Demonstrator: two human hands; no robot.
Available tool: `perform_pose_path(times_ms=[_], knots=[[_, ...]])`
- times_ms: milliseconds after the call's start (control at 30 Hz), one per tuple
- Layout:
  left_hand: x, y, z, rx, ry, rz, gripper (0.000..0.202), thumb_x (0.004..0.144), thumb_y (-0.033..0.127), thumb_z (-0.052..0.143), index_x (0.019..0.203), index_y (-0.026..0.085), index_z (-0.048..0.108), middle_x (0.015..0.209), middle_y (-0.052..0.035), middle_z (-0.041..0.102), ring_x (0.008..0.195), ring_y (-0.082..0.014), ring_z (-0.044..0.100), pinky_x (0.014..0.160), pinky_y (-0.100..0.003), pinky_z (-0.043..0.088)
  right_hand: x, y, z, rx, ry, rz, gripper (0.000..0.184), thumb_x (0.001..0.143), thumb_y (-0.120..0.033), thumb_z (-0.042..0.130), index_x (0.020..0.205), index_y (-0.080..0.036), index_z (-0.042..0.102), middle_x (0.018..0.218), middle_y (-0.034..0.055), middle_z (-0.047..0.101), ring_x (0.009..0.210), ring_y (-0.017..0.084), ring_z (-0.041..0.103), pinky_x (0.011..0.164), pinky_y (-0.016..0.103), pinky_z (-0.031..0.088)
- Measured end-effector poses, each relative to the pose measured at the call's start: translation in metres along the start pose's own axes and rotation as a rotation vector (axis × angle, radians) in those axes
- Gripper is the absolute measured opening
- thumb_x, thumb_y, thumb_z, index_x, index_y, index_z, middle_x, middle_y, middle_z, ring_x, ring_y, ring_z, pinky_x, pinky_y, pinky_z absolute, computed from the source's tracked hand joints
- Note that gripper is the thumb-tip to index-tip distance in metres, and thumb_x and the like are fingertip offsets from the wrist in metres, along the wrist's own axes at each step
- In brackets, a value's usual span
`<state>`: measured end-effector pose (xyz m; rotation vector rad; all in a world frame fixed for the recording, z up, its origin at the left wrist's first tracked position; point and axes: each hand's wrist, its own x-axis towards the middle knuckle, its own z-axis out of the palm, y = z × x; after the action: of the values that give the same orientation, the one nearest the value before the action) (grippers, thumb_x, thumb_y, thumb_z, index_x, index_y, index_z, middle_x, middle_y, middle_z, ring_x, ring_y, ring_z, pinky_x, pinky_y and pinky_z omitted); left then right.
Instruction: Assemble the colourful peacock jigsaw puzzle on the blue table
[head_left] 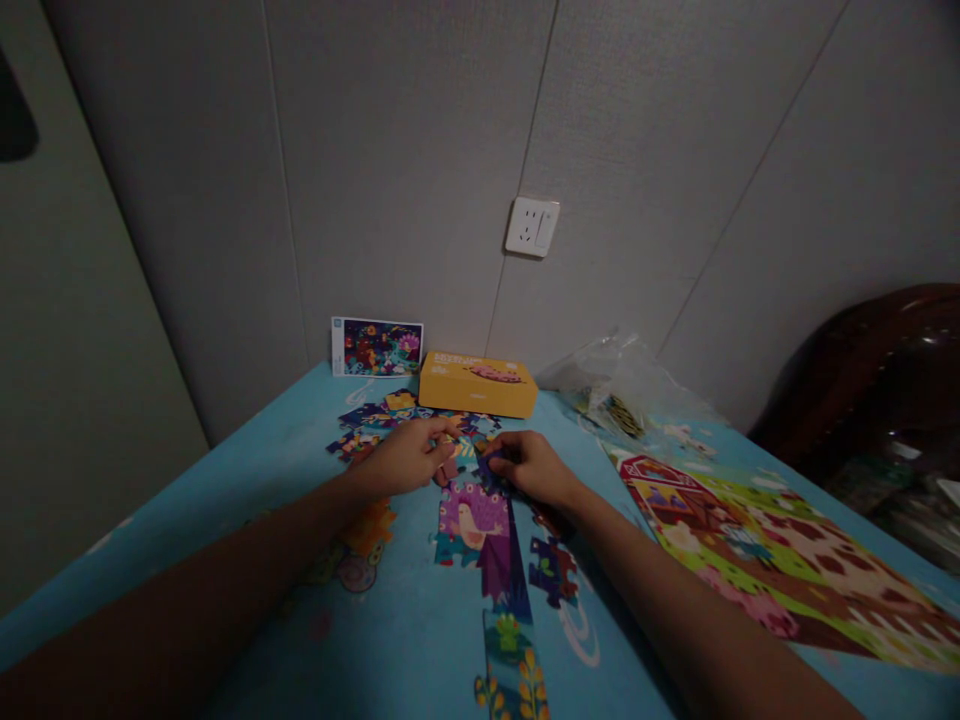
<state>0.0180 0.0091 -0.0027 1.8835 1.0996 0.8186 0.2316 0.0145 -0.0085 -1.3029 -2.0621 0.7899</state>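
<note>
My right hand [536, 468] has its thumb and fingers closed on a dark blue puzzle piece [491, 474] at the upper right of a partly joined puzzle. Across from it, my left hand [409, 456] rests over the puzzle's left side with fingers slightly apart and nothing visible in them. Between and below the hands lies a joined purple section [474, 510] showing a white bird. A narrow strip of joined pieces [508, 640] with a green frog runs from it toward me. A loose dark piece [553, 572] lies below my right wrist.
Loose pieces [360, 440] lie beyond my left hand. A yellow box [478, 386] and a picture card [378, 348] stand by the wall. On the right are a clear plastic bag [619, 385] and a farm-picture puzzle [750, 540]. The blue tablecloth [187, 560] is patterned.
</note>
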Motion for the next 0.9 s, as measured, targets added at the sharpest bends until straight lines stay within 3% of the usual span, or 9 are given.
perform_pose_path(times_ms=[333, 533, 700, 900], knots=[[-0.002, 0.004, -0.001, 0.072, -0.006, 0.020, 0.028, 0.086, 0.032, 0.045, 0.103, 0.015, 0.059, 0.067, -0.0030, 0.070, 0.054, -0.0156, 0.065, 0.046, -0.021, 0.045, 0.001, 0.001, 0.004, 0.014, -0.006, -0.003, 0.020, 0.075, -0.027, 0.060, 0.088, -0.014, 0.067, 0.068, 0.0008, 0.061, 0.058, 0.011, 0.048, 0.055, 0.023, 0.035], [-0.005, 0.005, 0.000, 0.068, 0.127, 0.076, 0.033, 0.086, 0.032, 0.047, 0.113, 0.014, 0.056, 0.067, -0.0020, 0.067, 0.049, -0.0141, 0.064, 0.041, -0.019, 0.042, -0.001, -0.006, 0.009, 0.099, 0.029, -0.011, 0.020, 0.073, -0.031, 0.066, 0.082, -0.014, 0.063, 0.066, -0.0001, 0.059, 0.056, 0.011, 0.048, 0.051, 0.021, 0.034], [-0.003, 0.004, -0.003, -0.010, 0.240, 0.152, 0.032, 0.086, 0.033, 0.046, 0.109, 0.012, 0.056, 0.072, -0.0033, 0.066, 0.045, -0.0129, 0.063, 0.038, -0.018, 0.040, -0.004, -0.014, 0.013, 0.199, 0.049, -0.027, 0.023, 0.077, -0.037, 0.063, 0.081, -0.015, 0.059, 0.061, -0.0019, 0.054, 0.052, 0.010, 0.045, 0.048, 0.020, 0.033], [-0.003, 0.002, -0.002, 0.046, 0.211, 0.218, 0.032, 0.086, 0.031, 0.047, 0.108, 0.012, 0.058, 0.059, 0.0001, 0.062, 0.041, -0.0131, 0.060, 0.039, -0.019, 0.040, -0.007, -0.021, 0.020, 0.127, -0.007, -0.091, 0.022, 0.080, -0.038, 0.061, 0.078, -0.016, 0.057, 0.055, -0.0055, 0.044, 0.049, 0.008, 0.037, 0.045, 0.020, 0.025]])
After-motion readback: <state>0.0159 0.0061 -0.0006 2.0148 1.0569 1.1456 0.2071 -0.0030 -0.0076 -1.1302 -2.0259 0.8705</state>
